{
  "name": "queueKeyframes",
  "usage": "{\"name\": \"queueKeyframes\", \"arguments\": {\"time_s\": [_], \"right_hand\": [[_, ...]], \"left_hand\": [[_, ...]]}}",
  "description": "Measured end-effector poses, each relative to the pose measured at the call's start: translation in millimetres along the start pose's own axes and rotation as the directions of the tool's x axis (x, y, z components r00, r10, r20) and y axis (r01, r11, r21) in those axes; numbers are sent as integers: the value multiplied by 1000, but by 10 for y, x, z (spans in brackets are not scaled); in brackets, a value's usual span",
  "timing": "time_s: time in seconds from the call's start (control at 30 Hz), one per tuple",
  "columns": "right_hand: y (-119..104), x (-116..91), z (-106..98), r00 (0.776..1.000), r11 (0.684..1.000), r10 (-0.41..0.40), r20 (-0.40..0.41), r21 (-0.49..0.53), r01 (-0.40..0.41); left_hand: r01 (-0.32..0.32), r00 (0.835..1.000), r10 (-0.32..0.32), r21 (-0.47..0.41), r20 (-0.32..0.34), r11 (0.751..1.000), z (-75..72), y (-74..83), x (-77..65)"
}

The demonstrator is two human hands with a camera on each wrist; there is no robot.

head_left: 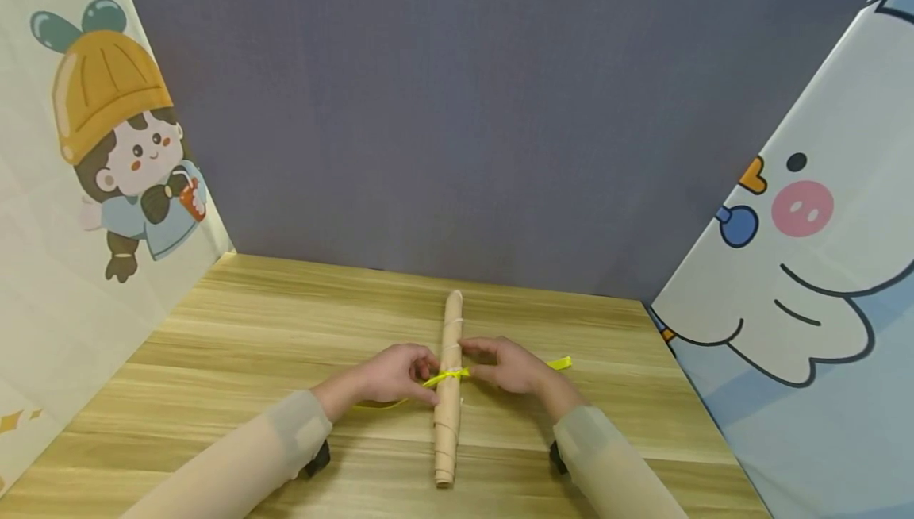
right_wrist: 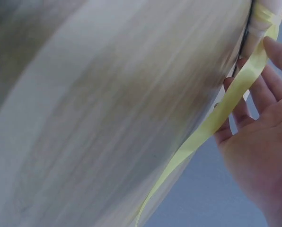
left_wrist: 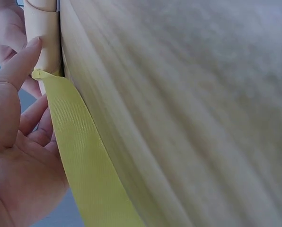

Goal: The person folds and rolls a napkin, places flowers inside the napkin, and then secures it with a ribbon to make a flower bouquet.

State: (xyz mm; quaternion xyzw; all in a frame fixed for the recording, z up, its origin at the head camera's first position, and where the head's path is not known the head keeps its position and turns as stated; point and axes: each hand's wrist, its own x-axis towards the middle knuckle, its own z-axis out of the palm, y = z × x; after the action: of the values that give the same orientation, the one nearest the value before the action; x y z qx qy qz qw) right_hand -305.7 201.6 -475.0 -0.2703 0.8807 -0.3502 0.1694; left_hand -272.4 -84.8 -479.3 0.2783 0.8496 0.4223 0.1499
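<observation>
A tan rolled-up sheet (head_left: 448, 416) lies lengthwise on the wooden table, with a yellow ribbon (head_left: 451, 374) tied across its middle. On its left side is my left hand (head_left: 397, 374), the thumb against the roll and the fingers loosely bent. In the left wrist view, a ribbon tail (left_wrist: 84, 142) hangs past the palm, not gripped. My right hand (head_left: 510, 366) touches the roll from the right with extended fingers. The right wrist view has the other ribbon tail (right_wrist: 216, 116) running between its thumb and spread fingers. The knot is partly visible.
The wooden table (head_left: 286, 321) ends at a dark grey panel (head_left: 443, 106) behind. A cartoon-printed panel (head_left: 43, 265) stands at the left, and another printed panel (head_left: 857, 305) at the right. Ribbon ends trail over the table on both sides.
</observation>
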Motion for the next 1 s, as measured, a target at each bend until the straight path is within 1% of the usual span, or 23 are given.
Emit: {"name": "queueKeyframes", "arguments": {"time_s": [0.23, 0.5, 0.6, 0.73, 0.83, 1.0], "right_hand": [[-18, -38, 47, 997, 999, 41, -68, 19, -40], [-35, -91, 100, 993, 998, 63, -99, 9, -63], [-47, -100, 102, 991, 998, 53, -123, -11, -55], [-62, -94, 91, 989, 998, 35, -142, -38, -40], [-61, -88, 82, 992, 998, 9, -128, -55, -16], [-61, -76, 94, 994, 994, -48, -101, -101, 37]], "left_hand": [[-33, 999, 33, 16, 2, 999, -19, 3, -24], [-48, 999, 48, 52, 3, 998, -20, -27, -1], [-48, 999, 49, 50, -15, 998, -26, -29, 6], [-41, 999, 41, 18, -19, 999, -33, -20, 15], [-41, 999, 41, 1, -7, 999, -33, -14, 13], [-50, 999, 50, 13, 19, 999, -46, -10, 10]]}}
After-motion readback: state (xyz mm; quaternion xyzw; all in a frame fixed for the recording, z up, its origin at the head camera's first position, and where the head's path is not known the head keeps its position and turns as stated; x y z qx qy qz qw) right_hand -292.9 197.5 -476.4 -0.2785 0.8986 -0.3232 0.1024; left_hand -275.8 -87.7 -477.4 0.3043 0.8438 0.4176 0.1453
